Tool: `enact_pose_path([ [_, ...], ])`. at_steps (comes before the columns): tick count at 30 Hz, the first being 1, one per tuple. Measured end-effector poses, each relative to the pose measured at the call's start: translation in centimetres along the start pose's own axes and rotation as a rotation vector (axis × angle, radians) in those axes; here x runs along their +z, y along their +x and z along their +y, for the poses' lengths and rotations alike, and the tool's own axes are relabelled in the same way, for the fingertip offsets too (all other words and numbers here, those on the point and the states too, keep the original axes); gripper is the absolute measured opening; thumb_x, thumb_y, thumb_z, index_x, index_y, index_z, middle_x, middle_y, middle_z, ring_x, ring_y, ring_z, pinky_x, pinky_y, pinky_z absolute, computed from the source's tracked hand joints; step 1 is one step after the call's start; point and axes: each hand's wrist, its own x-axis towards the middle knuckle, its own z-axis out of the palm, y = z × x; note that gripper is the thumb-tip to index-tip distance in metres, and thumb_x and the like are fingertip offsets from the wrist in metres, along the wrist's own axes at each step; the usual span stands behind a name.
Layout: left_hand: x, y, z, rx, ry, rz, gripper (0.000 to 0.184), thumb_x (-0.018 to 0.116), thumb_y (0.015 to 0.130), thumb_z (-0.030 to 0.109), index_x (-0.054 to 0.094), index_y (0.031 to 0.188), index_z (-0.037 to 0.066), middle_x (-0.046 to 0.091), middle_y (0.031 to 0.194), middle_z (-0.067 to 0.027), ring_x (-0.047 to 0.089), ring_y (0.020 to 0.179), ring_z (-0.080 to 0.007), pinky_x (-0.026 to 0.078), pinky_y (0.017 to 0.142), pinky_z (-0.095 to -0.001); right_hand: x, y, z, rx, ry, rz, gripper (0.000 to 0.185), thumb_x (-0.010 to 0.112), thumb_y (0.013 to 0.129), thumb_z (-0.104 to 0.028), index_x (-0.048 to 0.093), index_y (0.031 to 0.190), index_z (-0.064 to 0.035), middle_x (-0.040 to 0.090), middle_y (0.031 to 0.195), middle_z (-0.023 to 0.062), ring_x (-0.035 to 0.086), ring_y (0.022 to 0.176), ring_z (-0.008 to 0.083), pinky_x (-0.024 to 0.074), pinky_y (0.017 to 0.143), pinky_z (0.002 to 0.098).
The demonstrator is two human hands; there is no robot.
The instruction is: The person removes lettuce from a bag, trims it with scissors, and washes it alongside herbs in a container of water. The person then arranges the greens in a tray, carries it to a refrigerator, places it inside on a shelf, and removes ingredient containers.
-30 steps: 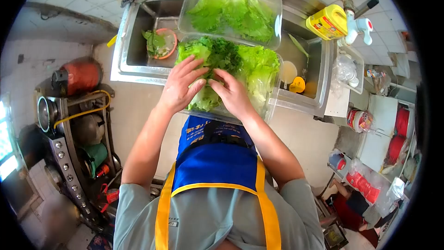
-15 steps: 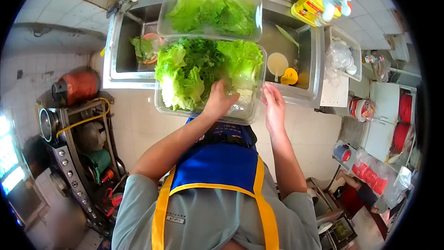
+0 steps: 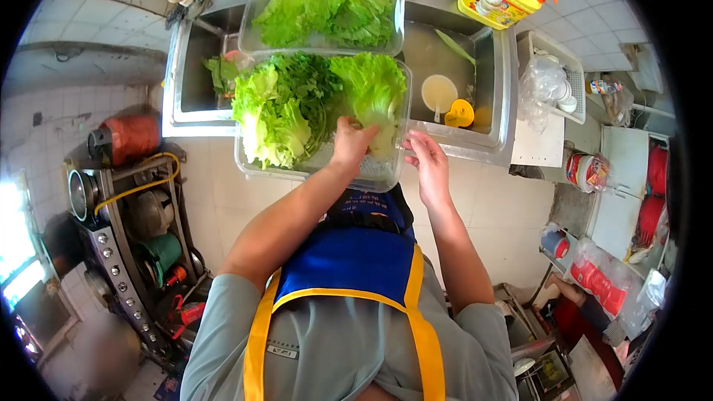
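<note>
My left hand (image 3: 352, 145) reaches inside the lower clear plastic container (image 3: 273, 175), its thumb and fingers round the lower end of the right-hand lettuce (image 3: 371, 85); some fingertips are hidden. Beside the container's right rim is my right hand (image 3: 429, 167), palm up, fingers apart, fingertips near or touching the rim. More lettuce (image 3: 256, 115) lies at the container's left, with dark leafy herbs (image 3: 306, 78) between the two lettuce piles. Behind it, a second clear container (image 3: 249, 38) holds lettuce leaves (image 3: 323, 9).
The containers rest across a steel sink (image 3: 505, 96). Its right basin holds a pale round ladle (image 3: 438, 93), a yellow scoop (image 3: 459, 113) and a long leaf. A yellow bottle (image 3: 494, 11) and a white basket (image 3: 575, 96) are at the right. A stove (image 3: 119, 282) stands left.
My left hand has moved from the herbs to the right-hand lettuce, and my right hand from the herbs to the right rim. The lettuce's lower end has shifted upward. The view has shifted.
</note>
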Motion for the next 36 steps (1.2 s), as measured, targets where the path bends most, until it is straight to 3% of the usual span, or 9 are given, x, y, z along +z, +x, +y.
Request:
enact_pose_path([
  [4, -2.4, 2.6, -1.1, -0.039, 0.036, -0.274, 0.034, 0.066, 0.076, 0.012, 0.053, 0.106, 0.003, 0.059, 0.093, -0.0088, 0.057, 0.079, -0.0167, 0.046, 0.064, -0.0306, -0.2, 0.1, 0.2, 0.018, -0.044, -0.013, 0.028, 0.057, 0.091, -0.026, 0.058, 0.111, -0.0077, 0.061, 0.106, 0.0025, 0.057, 0.097, 0.0114, 0.0435, 0.075, 0.0244],
  [10, -4.3, 0.9, 0.1, -0.173, -0.292, -0.315, 0.014, 0.055, 0.081, 0.011, 0.057, 0.092, 0.002, 0.058, 0.087, -0.0081, 0.058, 0.074, -0.0180, 0.047, 0.063, -0.0285, -0.4, -0.3, 0.2, 0.092, -0.158, -0.179, 0.029, 0.055, 0.091, -0.030, 0.059, 0.108, -0.0059, 0.062, 0.100, 0.0034, 0.060, 0.085, 0.0112, 0.0453, 0.067, 0.0231],
  [13, -5.8, 1.2, -0.5, -0.076, -0.247, -0.421, 0.013, 0.052, 0.083, 0.010, 0.056, 0.092, 0.002, 0.058, 0.088, -0.0087, 0.058, 0.078, -0.0188, 0.048, 0.068, -0.0314, 0.5, -0.4, -0.2, 0.154, -0.203, -0.282, 0.032, 0.055, 0.092, -0.031, 0.058, 0.106, -0.0024, 0.062, 0.095, 0.0048, 0.062, 0.081, 0.0125, 0.0466, 0.061, 0.0216],
  [19, -7.0, -0.3, 1.0, -0.248, -0.526, -0.416, 0.011, 0.048, 0.087, 0.007, 0.055, 0.093, 0.002, 0.059, 0.089, -0.0085, 0.059, 0.081, -0.0193, 0.050, 0.072, -0.0337, 3.7, 0.2, -0.4, 0.229, -0.094, -0.375, 0.039, 0.058, 0.089, -0.037, 0.059, 0.103, -0.0012, 0.060, 0.098, 0.0060, 0.061, 0.079, 0.0132, 0.0490, 0.061, 0.0231],
  [22, -9.1, -0.9, 0.7, -0.066, -0.477, -0.417, 0.018, 0.049, 0.088, 0.007, 0.057, 0.101, -0.001, 0.061, 0.096, -0.0116, 0.060, 0.086, -0.0184, 0.050, 0.077, -0.0334, 5.5, 0.5, 0.8, 0.322, -0.078, -0.414, 0.037, 0.061, 0.087, -0.035, 0.061, 0.102, -0.0015, 0.061, 0.093, 0.0041, 0.058, 0.077, 0.0117, 0.0487, 0.063, 0.0242],
  [26, -9.1, -3.4, 1.3, 0.057, -0.270, -0.457, 0.026, 0.056, 0.087, 0.016, 0.060, 0.108, 0.002, 0.064, 0.100, -0.0054, 0.060, 0.087, -0.0132, 0.049, 0.073, -0.0287, 5.6, 0.3, 0.4, 0.135, -0.195, -0.366, 0.031, 0.062, 0.088, -0.028, 0.062, 0.103, -0.0011, 0.062, 0.087, 0.0017, 0.055, 0.077, 0.0077, 0.0459, 0.067, 0.0231],
  [29, -8.2, -3.5, 0.0, 0.210, 0.291, -0.446, 0.025, 0.054, 0.088, 0.015, 0.059, 0.108, 0.000, 0.064, 0.099, -0.0065, 0.060, 0.085, -0.0147, 0.048, 0.074, -0.0302, 2.5, 0.6, -1.0, -0.039, -0.098, -0.256, 0.025, 0.059, 0.089, -0.020, 0.061, 0.104, -0.0001, 0.063, 0.089, 0.0007, 0.054, 0.079, 0.0051, 0.0427, 0.071, 0.0210],
  [33, -8.5, -4.6, -1.4, 0.556, 0.960, -0.186, 0.023, 0.061, 0.081, 0.019, 0.059, 0.095, 0.001, 0.061, 0.089, -0.0142, 0.061, 0.084, -0.0271, 0.049, 0.072, -0.0352, 0.1, 1.1, -2.0, -0.099, -0.087, -0.158, 0.024, 0.057, 0.090, -0.014, 0.059, 0.110, -0.0008, 0.063, 0.094, 0.0003, 0.055, 0.082, 0.0056, 0.0440, 0.073, 0.0218],
  [36, -8.7, -4.5, -1.4, 0.730, 1.010, 0.003, 0.025, 0.064, 0.077, 0.021, 0.054, 0.089, 0.002, 0.057, 0.086, -0.0159, 0.059, 0.084, -0.0329, 0.049, 0.070, -0.0392, 1.1, 0.9, -2.1, -0.143, -0.065, -0.153, 0.024, 0.056, 0.090, -0.012, 0.059, 0.112, -0.0022, 0.062, 0.095, -0.0003, 0.055, 0.083, 0.0052, 0.0444, 0.072, 0.0212],
])
